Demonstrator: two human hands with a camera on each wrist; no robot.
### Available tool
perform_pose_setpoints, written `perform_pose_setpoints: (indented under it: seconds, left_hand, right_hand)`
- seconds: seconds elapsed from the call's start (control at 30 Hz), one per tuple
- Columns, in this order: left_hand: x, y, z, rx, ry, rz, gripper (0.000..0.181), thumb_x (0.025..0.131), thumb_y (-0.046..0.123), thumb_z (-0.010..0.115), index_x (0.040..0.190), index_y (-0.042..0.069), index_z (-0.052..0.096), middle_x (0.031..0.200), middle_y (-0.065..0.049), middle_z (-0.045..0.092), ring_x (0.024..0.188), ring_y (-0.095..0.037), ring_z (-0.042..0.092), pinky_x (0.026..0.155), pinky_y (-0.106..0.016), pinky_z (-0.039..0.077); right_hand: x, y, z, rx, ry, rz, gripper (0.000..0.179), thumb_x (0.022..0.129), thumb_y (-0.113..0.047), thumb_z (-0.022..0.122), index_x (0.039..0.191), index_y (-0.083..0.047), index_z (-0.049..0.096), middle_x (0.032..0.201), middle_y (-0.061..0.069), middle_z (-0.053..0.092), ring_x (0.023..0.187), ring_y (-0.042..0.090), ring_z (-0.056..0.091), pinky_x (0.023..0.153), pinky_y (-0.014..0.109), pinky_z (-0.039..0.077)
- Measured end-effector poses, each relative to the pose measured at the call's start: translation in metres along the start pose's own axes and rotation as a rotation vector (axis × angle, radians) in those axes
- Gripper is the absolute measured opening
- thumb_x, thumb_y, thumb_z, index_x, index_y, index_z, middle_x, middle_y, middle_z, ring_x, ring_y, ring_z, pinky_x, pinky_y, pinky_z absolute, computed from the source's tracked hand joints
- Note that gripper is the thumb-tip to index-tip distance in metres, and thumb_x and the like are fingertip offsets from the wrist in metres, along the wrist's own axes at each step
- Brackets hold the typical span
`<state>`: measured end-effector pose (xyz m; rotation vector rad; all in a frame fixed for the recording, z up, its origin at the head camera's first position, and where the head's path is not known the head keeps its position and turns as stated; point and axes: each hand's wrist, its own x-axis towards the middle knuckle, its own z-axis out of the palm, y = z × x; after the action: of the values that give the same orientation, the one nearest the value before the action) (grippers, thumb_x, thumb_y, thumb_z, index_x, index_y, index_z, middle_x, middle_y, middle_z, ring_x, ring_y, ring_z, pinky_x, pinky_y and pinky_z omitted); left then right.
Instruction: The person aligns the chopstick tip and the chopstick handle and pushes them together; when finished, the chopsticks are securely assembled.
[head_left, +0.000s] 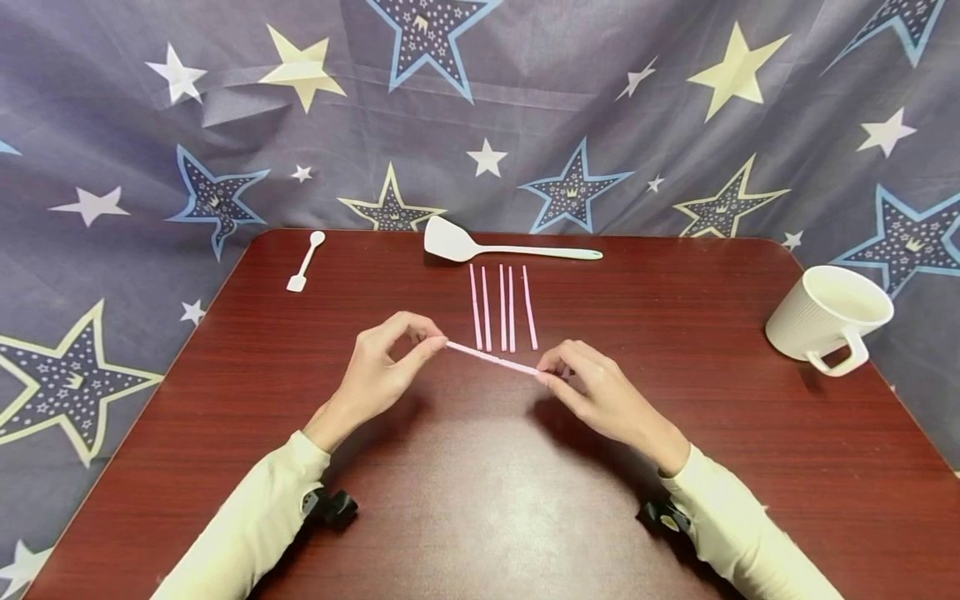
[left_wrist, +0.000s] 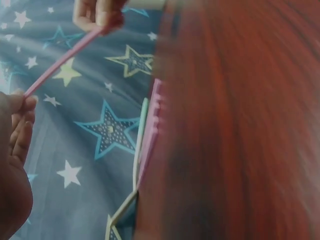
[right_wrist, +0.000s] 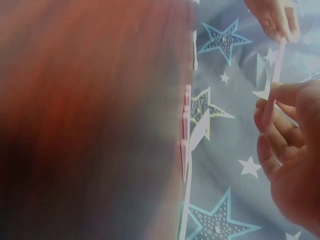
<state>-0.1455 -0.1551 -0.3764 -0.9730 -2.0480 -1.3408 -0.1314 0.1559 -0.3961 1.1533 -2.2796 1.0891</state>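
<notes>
Between both hands a pink drinking straw (head_left: 491, 358) is held up over the table, sloping down to the right in the head view. My left hand (head_left: 388, 360) pinches its left end between thumb and fingers. Near the other end, my right hand (head_left: 600, 392) grips it the same way; in the right wrist view a short piece of the straw (right_wrist: 268, 112) sticks out past the thumb. Just beyond the hands, several more pink straws (head_left: 502, 308) lie side by side on the table, pointing away from me.
A white spatula (head_left: 450, 240) lies crosswise behind the straws. Toward the back left is a small white double-ended spoon (head_left: 303, 262). A white mug (head_left: 806, 321) stands at the right edge of the dark red table (head_left: 480, 500). A star-patterned cloth (head_left: 510, 108) hangs behind.
</notes>
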Motion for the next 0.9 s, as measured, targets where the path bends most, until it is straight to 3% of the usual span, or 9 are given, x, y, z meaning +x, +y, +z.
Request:
perform_pose_setpoints:
  seconds: [0.13, 0.43, 0.5, 0.67, 0.9]
  left_hand:
    - [0.01, 0.004, 0.006, -0.072, 0.065, -0.056, 0.016, 0.089, -0.008, 0.075, 0.099, 0.004, 0.071, 0.084, -0.003, 0.07, 0.079, -0.013, 0.062, 0.074, -0.026, 0.046]
    - [0.027, 0.012, 0.019, -0.152, 0.128, -0.079, 0.024, 0.089, -0.006, 0.076, 0.111, 0.0, 0.068, 0.086, -0.006, 0.069, 0.076, -0.013, 0.063, 0.072, -0.025, 0.051]
    - [0.03, 0.015, 0.021, -0.176, 0.144, -0.119, 0.026, 0.09, -0.004, 0.077, 0.114, 0.0, 0.068, 0.084, -0.006, 0.069, 0.074, -0.012, 0.063, 0.07, -0.025, 0.051]
    - [0.036, 0.018, 0.03, -0.26, 0.179, -0.239, 0.018, 0.093, 0.0, 0.075, 0.11, -0.001, 0.07, 0.084, -0.003, 0.072, 0.072, -0.012, 0.062, 0.066, -0.024, 0.048]
    - [0.043, 0.018, 0.043, -0.251, 0.156, -0.281, 0.009, 0.094, 0.007, 0.076, 0.099, -0.001, 0.073, 0.084, -0.002, 0.072, 0.075, -0.014, 0.065, 0.069, -0.026, 0.05]
  right_hand:
    - [0.001, -0.005, 0.007, 0.107, -0.018, 0.075, 0.018, 0.091, 0.004, 0.074, 0.1, -0.009, 0.067, 0.087, -0.005, 0.064, 0.08, 0.012, 0.06, 0.07, 0.03, 0.052]
    - [0.004, -0.018, 0.021, 0.325, -0.082, 0.327, 0.008, 0.094, -0.003, 0.075, 0.101, -0.005, 0.073, 0.083, -0.005, 0.063, 0.077, 0.013, 0.061, 0.07, 0.03, 0.052]
    - [0.004, -0.02, 0.024, 0.363, -0.096, 0.368, 0.006, 0.095, -0.005, 0.075, 0.1, -0.007, 0.074, 0.084, -0.004, 0.064, 0.078, 0.014, 0.061, 0.07, 0.03, 0.051]
    - [0.005, -0.023, 0.029, 0.444, -0.108, 0.416, 0.002, 0.096, -0.006, 0.073, 0.098, -0.005, 0.073, 0.083, 0.004, 0.067, 0.077, 0.015, 0.062, 0.07, 0.028, 0.051]
    - [0.008, -0.028, 0.034, 0.526, -0.122, 0.429, 0.007, 0.098, -0.005, 0.07, 0.1, 0.002, 0.071, 0.078, 0.001, 0.068, 0.07, 0.033, 0.063, 0.065, 0.025, 0.05]
